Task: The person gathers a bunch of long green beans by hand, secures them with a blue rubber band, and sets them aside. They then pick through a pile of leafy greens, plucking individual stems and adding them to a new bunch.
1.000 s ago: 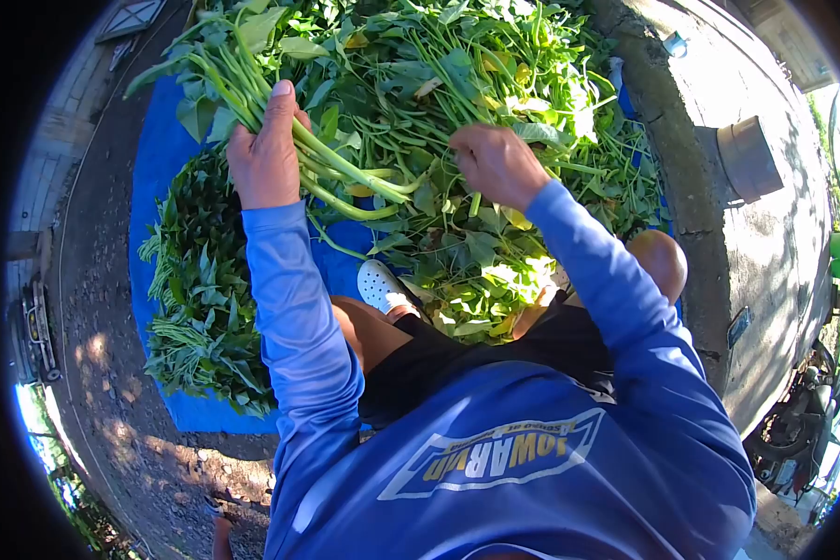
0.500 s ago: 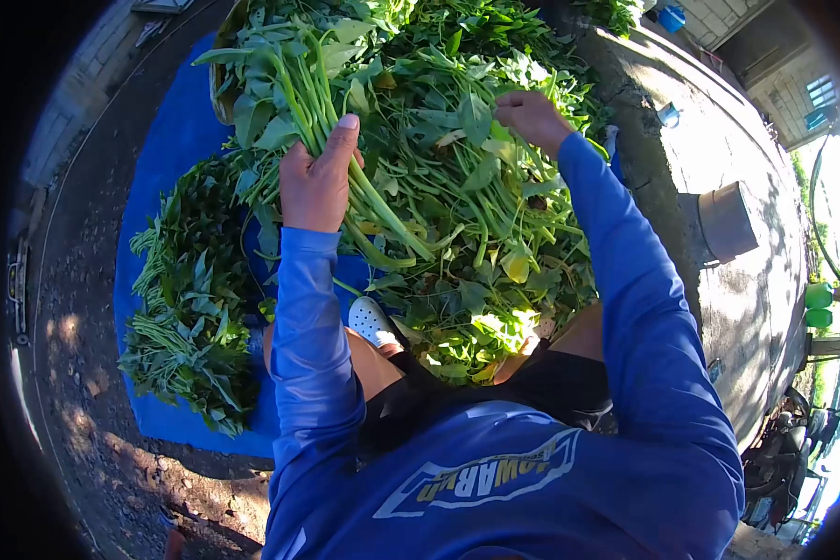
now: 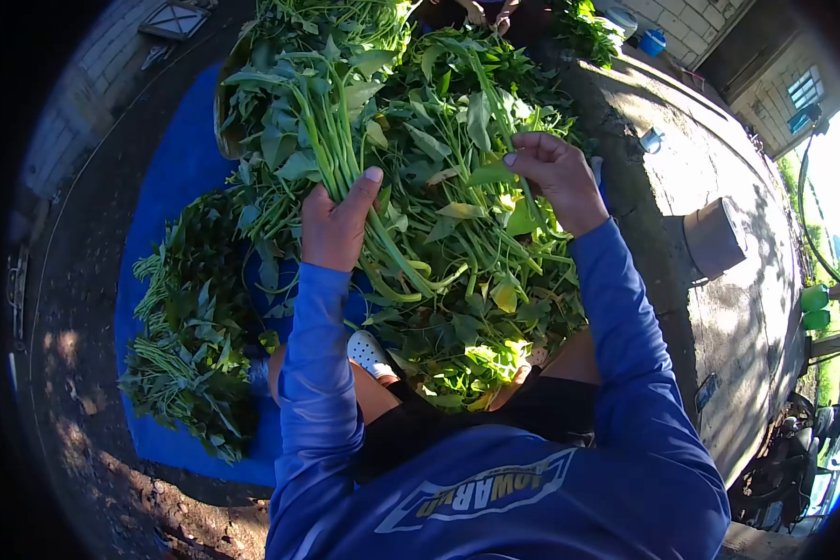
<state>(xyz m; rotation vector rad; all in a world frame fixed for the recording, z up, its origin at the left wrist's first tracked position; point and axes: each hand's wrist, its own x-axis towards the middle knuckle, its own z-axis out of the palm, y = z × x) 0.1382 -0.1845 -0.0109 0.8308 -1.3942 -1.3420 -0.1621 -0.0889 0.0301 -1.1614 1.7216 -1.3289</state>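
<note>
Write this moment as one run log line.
left hand: grips stem bunch | right hand: pinches one stem | loose greens below, on blue sheet

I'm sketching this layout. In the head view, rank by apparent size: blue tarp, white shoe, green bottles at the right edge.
1. blue tarp
2. white shoe
3. green bottles, though they lie farther off, so the last two are unsure.

Greens on blue

The leafy stalks are bright green with pale green stems and a few yellowed leaves; the tarp beneath is deep blue, the sleeves a matching blue, the shoe white with dots, the concrete ledge grey.
</note>
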